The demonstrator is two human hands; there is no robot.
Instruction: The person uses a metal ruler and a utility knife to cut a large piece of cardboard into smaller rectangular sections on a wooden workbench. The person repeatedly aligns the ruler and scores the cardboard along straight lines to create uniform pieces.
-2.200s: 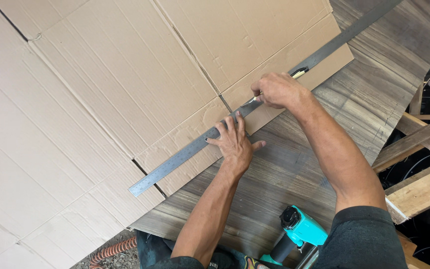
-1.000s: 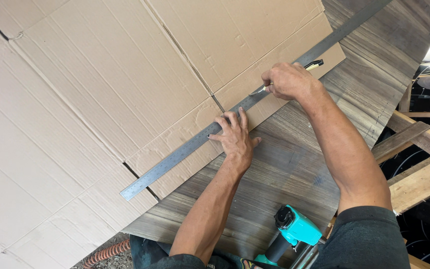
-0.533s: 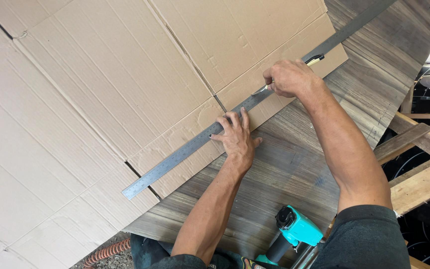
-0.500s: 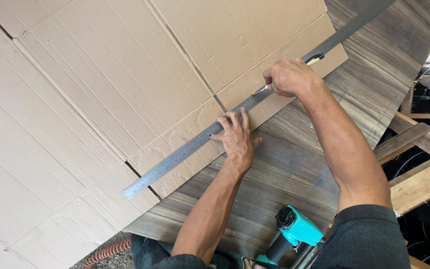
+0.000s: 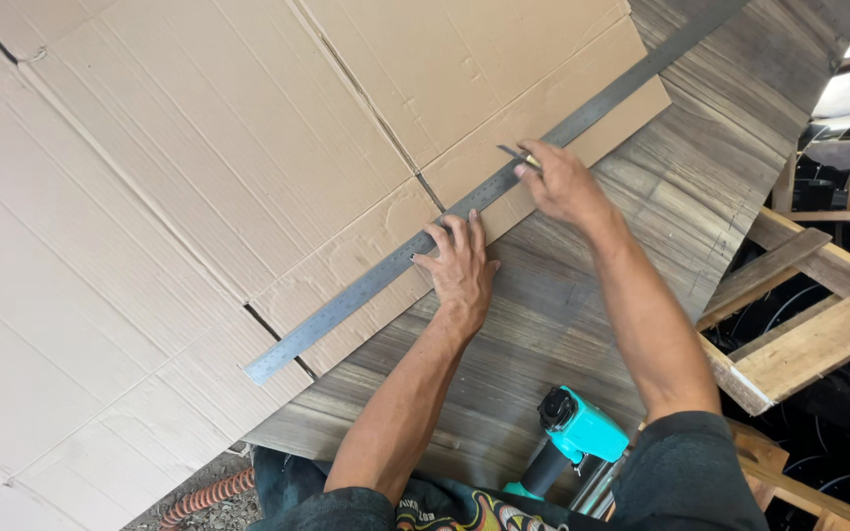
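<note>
I see a big flat sheet of cardboard [image 5: 199,197] lying on a grey wooden table [image 5: 641,246]. A long metal ruler [image 5: 366,287] lies slanted across the cardboard near its edge. My left hand [image 5: 459,265] presses flat on the ruler, fingers spread out straight. My right hand [image 5: 563,182] is just beside the ruler, fingers pinched around a small cutter [image 5: 518,154] that touches the cardboard. A blue-green power tool [image 5: 577,433] sits near my body.

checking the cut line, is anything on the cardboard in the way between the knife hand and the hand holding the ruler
Nothing visible. The right hand holds a small blade at the steel ruler; the stretch of ruler and cardboard down to the left hand, pressing the ruler flat, lies bare.
</note>
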